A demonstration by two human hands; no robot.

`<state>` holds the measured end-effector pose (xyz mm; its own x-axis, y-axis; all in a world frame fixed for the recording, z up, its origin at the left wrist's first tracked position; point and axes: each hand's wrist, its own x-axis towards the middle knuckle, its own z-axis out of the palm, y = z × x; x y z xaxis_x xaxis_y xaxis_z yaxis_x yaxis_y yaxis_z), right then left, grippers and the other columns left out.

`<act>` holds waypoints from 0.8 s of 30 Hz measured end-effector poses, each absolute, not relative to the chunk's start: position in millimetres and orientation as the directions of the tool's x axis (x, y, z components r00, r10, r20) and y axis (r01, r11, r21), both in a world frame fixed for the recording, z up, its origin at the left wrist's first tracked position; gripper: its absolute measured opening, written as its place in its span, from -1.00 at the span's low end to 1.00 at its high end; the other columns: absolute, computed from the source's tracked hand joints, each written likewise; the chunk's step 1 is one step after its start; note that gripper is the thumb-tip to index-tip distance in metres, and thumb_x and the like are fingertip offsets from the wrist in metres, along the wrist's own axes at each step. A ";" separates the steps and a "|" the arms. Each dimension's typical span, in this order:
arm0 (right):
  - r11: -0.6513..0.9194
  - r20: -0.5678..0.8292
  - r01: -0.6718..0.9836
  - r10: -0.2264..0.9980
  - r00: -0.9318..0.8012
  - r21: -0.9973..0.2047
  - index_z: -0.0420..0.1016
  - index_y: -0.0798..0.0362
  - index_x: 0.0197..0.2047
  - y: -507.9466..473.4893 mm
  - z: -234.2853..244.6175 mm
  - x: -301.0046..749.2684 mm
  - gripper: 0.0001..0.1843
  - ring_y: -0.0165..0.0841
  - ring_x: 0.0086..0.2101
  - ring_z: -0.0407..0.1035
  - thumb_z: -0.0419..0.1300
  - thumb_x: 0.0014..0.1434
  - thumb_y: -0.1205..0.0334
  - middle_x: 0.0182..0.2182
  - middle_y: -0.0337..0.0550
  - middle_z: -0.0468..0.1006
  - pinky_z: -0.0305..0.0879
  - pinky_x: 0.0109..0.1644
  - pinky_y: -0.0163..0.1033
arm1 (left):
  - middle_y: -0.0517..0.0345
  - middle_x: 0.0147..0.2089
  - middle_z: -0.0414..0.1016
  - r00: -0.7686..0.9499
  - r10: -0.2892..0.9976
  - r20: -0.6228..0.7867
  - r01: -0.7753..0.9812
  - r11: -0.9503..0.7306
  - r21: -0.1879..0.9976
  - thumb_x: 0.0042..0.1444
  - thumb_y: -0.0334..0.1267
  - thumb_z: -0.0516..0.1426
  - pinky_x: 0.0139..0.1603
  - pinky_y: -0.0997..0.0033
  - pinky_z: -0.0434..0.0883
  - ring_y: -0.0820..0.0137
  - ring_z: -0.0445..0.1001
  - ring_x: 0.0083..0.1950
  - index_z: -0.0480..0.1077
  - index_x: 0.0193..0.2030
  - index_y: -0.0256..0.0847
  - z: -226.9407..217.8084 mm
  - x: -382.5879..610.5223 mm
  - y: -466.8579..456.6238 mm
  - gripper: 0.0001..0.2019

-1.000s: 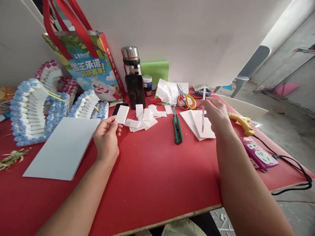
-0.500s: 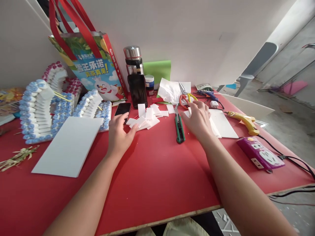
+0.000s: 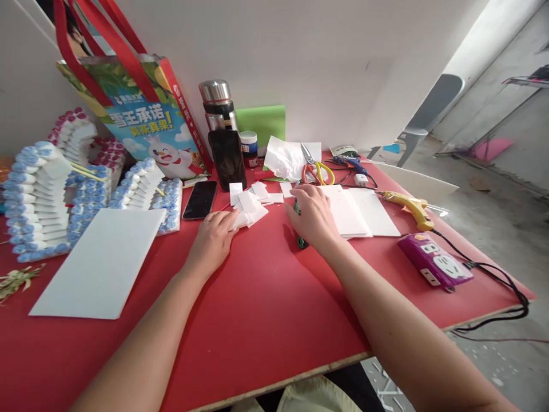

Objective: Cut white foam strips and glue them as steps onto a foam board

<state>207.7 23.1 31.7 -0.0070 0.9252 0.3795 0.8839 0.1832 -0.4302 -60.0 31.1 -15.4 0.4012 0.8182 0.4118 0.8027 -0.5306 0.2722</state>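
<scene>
The left hand (image 3: 212,243) reaches in near the middle of the frame, its fingertips at the near left side of a loose pile of small white pieces (image 3: 254,212); the fingers are bent together over the edge of the pile and cover part of it, so I cannot tell whether a piece is pinched beneath them. The right hand (image 3: 316,214), just right of centre, lies palm down over a green utility knife (image 3: 302,241); only the lower end of the handle and a narrow green strip beside the thumb show, the rest being hidden; the hand seems to be about the knife, though whether it has a firm grasp I cannot tell.

White sheets (image 3: 345,214) lie just right of that hand, partly covered by it, one overlapping another; a black phone (image 3: 201,200) lies left of the pile, its screen dark. In the upper middle a dark glossy object (image 3: 227,160) hides the lower part of a steel flask (image 3: 215,94); scissors (image 3: 306,153) rest against crumpled white paper (image 3: 285,160), their handles close behind the right hand.

In the left of the frame, a white board (image 3: 98,263) lies before blue-and-white models (image 3: 36,200); a dry sprig (image 3: 17,280) is cut off by the left edge; at the bottom, both forearms run out of the frame.
</scene>
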 end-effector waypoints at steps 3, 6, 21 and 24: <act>0.216 0.375 0.873 0.926 -0.041 -0.437 0.55 0.05 0.07 21.4 33.7 204.5 -0.67 0.07 0.20 0.27 0.12 0.31 0.18 0.17 0.14 0.48 0.21 0.24 0.17 | -0.19 0.10 0.49 0.416 0.807 0.419 0.786 -0.551 0.280 0.38 -0.19 -0.04 0.22 -0.08 0.34 0.01 0.36 0.16 0.38 0.32 -0.22 -13.8 -57.9 29.5 -0.55; 0.250 0.402 0.849 0.915 -0.049 -0.465 0.54 0.08 0.09 20.4 34.3 201.9 -0.65 0.06 0.20 0.28 0.11 0.30 0.22 0.17 0.15 0.48 0.22 0.25 0.16 | -0.13 0.03 0.47 0.376 0.820 0.432 0.749 -0.543 0.379 0.37 -0.15 0.01 0.22 -0.04 0.34 0.05 0.37 0.13 0.41 0.30 -0.16 -7.7 -50.6 21.4 -0.57; 0.559 0.393 0.332 0.802 -0.449 -0.760 0.01 -0.05 0.50 -4.1 20.7 158.7 -0.33 -0.13 0.30 0.28 0.08 0.40 0.10 0.38 0.06 0.29 0.31 0.29 0.03 | 0.07 -0.08 0.47 0.260 0.943 0.205 0.221 -0.265 0.939 0.28 -0.15 0.15 0.01 0.28 0.47 0.26 0.49 -0.06 0.32 -0.01 -0.12 7.0 -7.7 -13.9 -0.80; 0.579 0.381 0.360 0.785 -0.488 -0.732 0.16 -0.01 0.41 -2.3 18.4 160.3 -0.47 -0.16 0.20 0.37 0.04 0.41 0.19 0.29 0.05 0.39 0.34 0.24 -0.02 | 0.11 -0.12 0.45 0.279 0.949 0.145 0.260 -0.220 0.940 0.22 -0.26 0.18 -0.07 0.32 0.46 0.29 0.48 -0.09 0.30 -0.01 -0.12 6.0 -10.8 -11.6 -0.77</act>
